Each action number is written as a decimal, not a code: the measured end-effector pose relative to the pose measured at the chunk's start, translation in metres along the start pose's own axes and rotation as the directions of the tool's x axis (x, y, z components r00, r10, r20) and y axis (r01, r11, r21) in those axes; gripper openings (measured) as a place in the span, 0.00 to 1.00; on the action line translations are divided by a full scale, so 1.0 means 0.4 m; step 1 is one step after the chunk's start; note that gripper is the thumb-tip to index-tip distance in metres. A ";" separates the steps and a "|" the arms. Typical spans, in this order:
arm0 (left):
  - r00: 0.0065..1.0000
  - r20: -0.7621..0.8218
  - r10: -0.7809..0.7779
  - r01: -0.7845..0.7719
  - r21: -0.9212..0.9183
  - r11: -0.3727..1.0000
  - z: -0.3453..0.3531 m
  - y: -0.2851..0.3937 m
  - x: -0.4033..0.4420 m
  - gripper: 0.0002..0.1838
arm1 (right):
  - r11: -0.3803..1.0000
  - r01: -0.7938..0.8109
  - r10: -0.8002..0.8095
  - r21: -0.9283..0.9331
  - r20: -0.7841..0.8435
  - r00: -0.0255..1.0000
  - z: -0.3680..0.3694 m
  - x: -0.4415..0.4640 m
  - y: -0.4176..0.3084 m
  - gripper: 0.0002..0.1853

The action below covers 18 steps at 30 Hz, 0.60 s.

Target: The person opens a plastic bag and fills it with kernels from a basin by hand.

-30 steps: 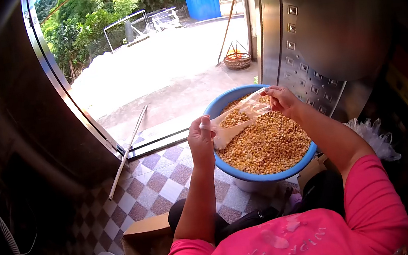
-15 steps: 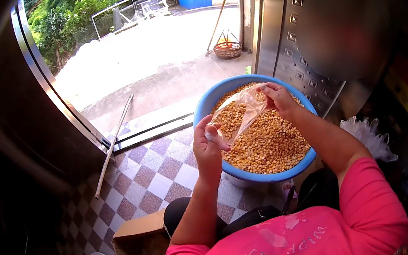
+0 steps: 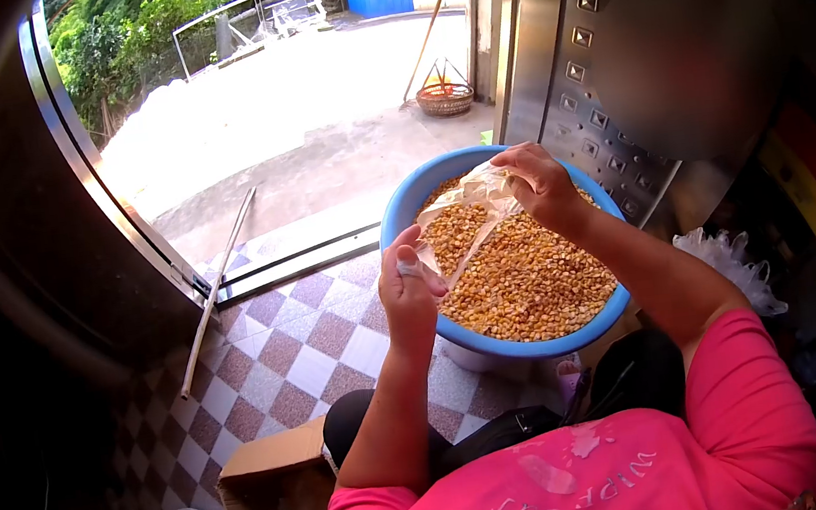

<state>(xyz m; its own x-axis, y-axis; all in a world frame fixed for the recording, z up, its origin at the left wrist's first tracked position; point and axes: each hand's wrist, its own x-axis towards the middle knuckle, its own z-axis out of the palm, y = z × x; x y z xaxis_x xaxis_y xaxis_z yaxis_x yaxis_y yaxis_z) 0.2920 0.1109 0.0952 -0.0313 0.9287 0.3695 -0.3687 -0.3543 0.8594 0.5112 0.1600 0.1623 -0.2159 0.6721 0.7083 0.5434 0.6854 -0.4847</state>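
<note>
A clear plastic bag (image 3: 468,210) is stretched between my hands above a blue basin (image 3: 500,352). Loose yellow corn kernels (image 3: 532,286) fill the basin. My left hand (image 3: 409,280), with a white wrapping on one finger, pinches the bag's near side over the basin's left rim. Toward the back of the basin, my right hand (image 3: 541,184) has its fingers closed on the bag's far edge. The bag is see-through, and kernels show behind it.
An open cardboard box (image 3: 269,452) stands by my left leg. A long stick (image 3: 219,292) leans across the door sill. Outside sits a wicker basket (image 3: 446,100). Bunched clear plastic bags (image 3: 727,269) lie at my right, near the metal door (image 3: 570,85).
My right hand has shifted slightly left and turned, its fingers now arched over the bag's edge. The bag's far side looks more bunched. My left hand still grips its side.
</note>
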 end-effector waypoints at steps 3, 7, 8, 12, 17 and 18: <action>1.000 -0.007 0.001 -0.001 -0.015 1.000 0.006 0.004 0.002 0.25 | 0.912 0.356 -0.323 -0.202 0.180 0.929 0.022 0.011 -0.083 0.13; 1.000 0.005 0.000 0.000 -0.026 1.000 -0.003 -0.006 0.005 0.26 | 0.855 0.482 -0.445 -0.192 0.207 0.871 0.059 0.021 -0.156 0.12; 1.000 0.002 0.003 -0.003 -0.026 1.000 -0.005 -0.003 0.005 0.26 | 0.872 0.480 -0.444 -0.095 0.262 0.857 0.071 0.020 -0.156 0.11; 1.000 0.018 -0.007 0.008 -0.062 0.998 -0.012 -0.001 0.006 0.25 | 0.967 0.256 -0.227 0.003 0.474 0.851 0.125 -0.011 -0.107 0.09; 1.000 0.027 0.006 -0.004 -0.055 0.998 -0.021 -0.004 0.011 0.26 | 0.888 -0.074 0.325 -0.453 0.506 0.799 0.105 0.018 0.010 0.27; 0.999 0.021 0.031 -0.030 -0.036 0.999 -0.019 -0.007 0.013 0.26 | 0.844 -0.234 0.480 -0.482 0.486 0.730 0.085 0.047 -0.007 0.31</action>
<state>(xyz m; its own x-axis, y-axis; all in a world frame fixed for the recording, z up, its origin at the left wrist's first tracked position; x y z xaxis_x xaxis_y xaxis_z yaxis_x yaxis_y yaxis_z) 0.2858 0.1174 0.0921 -0.0226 0.9148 0.4032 -0.4009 -0.3777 0.8346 0.4780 0.1802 0.1597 -0.2913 0.9560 0.0350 0.9004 0.2864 -0.3275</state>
